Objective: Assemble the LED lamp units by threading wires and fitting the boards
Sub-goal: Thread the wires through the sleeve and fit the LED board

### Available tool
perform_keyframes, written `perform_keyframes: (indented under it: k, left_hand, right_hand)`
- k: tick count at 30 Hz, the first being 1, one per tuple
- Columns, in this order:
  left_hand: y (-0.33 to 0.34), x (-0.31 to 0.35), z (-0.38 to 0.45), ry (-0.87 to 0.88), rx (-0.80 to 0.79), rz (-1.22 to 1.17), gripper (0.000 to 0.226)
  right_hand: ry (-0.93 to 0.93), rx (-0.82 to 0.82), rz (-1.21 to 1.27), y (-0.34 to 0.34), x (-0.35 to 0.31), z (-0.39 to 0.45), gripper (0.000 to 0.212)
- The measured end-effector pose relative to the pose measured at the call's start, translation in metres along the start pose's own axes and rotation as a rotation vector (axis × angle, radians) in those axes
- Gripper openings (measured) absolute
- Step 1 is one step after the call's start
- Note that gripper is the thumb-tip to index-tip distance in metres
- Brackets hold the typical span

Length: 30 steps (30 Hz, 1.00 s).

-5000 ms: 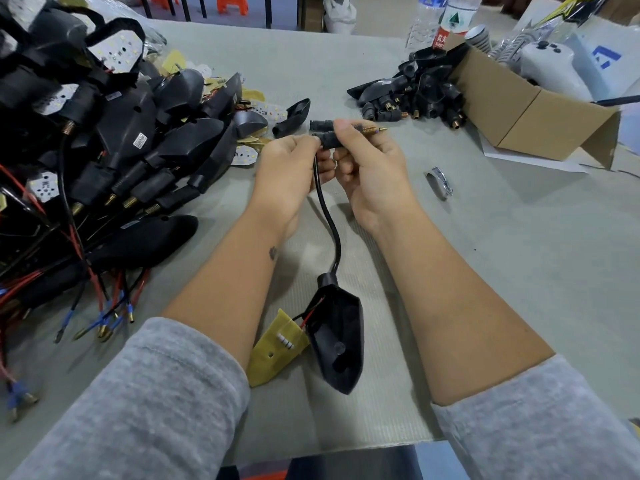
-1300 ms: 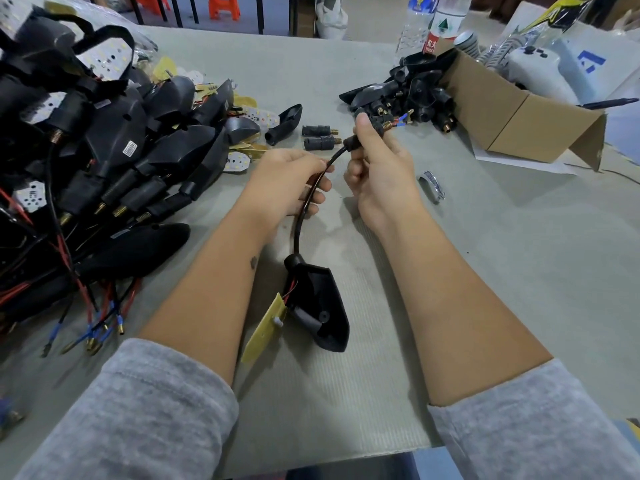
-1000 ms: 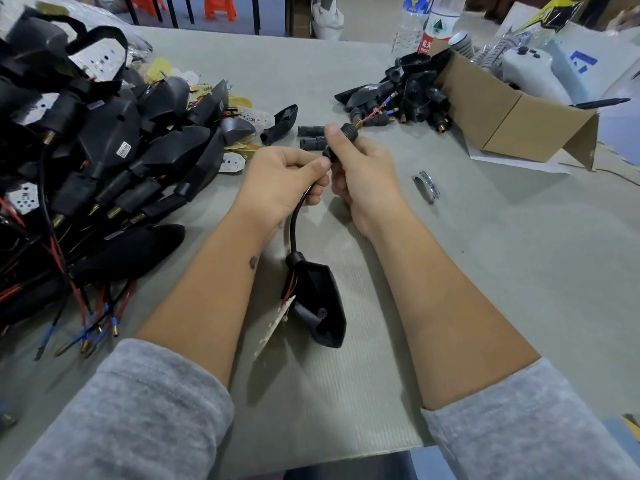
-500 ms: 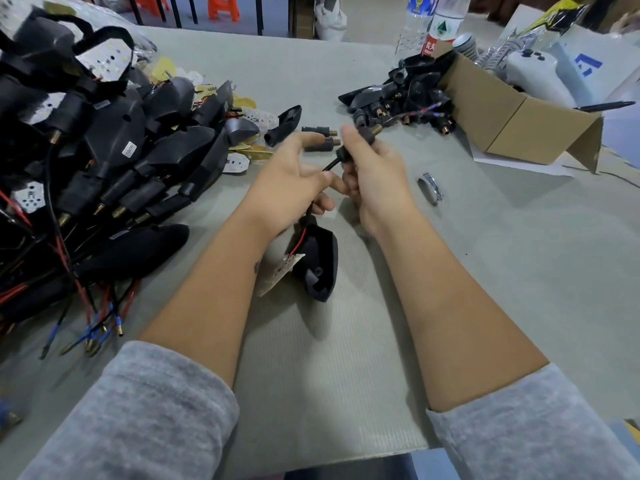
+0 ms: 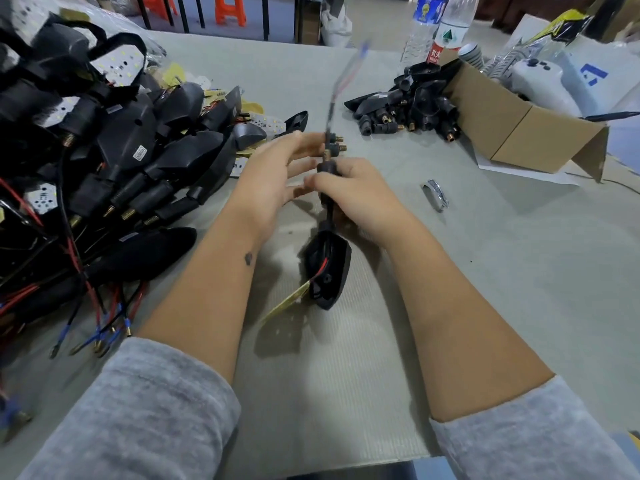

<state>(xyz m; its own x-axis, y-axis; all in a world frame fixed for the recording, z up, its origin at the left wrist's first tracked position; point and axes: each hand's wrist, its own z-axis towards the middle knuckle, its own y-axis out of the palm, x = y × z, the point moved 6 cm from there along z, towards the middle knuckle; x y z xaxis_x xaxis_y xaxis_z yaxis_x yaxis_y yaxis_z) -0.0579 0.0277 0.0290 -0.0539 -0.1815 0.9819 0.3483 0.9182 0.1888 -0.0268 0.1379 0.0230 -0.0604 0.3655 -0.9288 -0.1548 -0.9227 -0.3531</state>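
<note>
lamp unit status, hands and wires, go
Right hand grips stem. Left hand open beside it. Wires through, sticking up. Housing hanging, nothing blocking.

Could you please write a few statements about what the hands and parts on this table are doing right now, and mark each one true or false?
1. The right hand grips the black stem of a lamp unit. True.
2. The black lamp shell lies inside the cardboard box. False: it hangs below the hands, over the table, on its stem.
3. Thin wires stick up out of the top of the stem, blurred. True.
4. The left hand is clenched round a water bottle. False: its fingers are spread beside the stem, and the bottles stand at the far edge of the table.
5. A yellow board hangs from the shell by red wiring. True.
</note>
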Motion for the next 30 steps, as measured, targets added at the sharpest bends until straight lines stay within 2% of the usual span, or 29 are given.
perform_keyframes:
  k: [2,4,8,13,18,22,24,26,30]
  left_hand:
    - [0.003,0.0,0.0,0.022,-0.018,-0.008,0.033]
    - [0.005,0.002,0.0,0.057,-0.027,-0.003,0.034]
    - [-0.002,0.006,0.002,0.11,0.045,-0.118,0.038]
    - [-0.011,0.005,0.007,0.151,0.114,-0.325,0.032]
    - [-0.029,0.004,0.012,0.155,0.25,-0.522,0.033]
    - [-0.035,0.003,0.011,0.173,0.3,-0.528,0.033]
    - [-0.034,0.003,0.011,0.16,0.275,-0.525,0.032]
    - [-0.03,0.001,0.01,0.091,0.237,-0.458,0.028]
    - [-0.015,-0.003,0.005,-0.034,0.139,-0.099,0.018]
  right_hand:
    - [-0.011,-0.051,-0.097,0.009,-0.002,-0.002,0.012]
    - [0.02,-0.087,-0.103,0.014,-0.002,-0.004,0.016]
    - [0.052,-0.121,0.069,0.013,-0.009,-0.009,0.016]
    - [0.086,-0.189,0.208,0.012,-0.012,-0.011,0.034]
    - [0.102,-0.348,0.147,0.011,-0.012,-0.014,0.037]
    - [0.083,-0.399,0.1,0.008,-0.009,-0.014,0.039]
    - [0.08,-0.341,0.145,0.004,-0.007,-0.011,0.04]
    - [0.11,-0.202,0.303,-0.002,-0.004,-0.007,0.038]
    - [0.171,0.129,0.45,-0.019,0.007,-0.002,0.035]
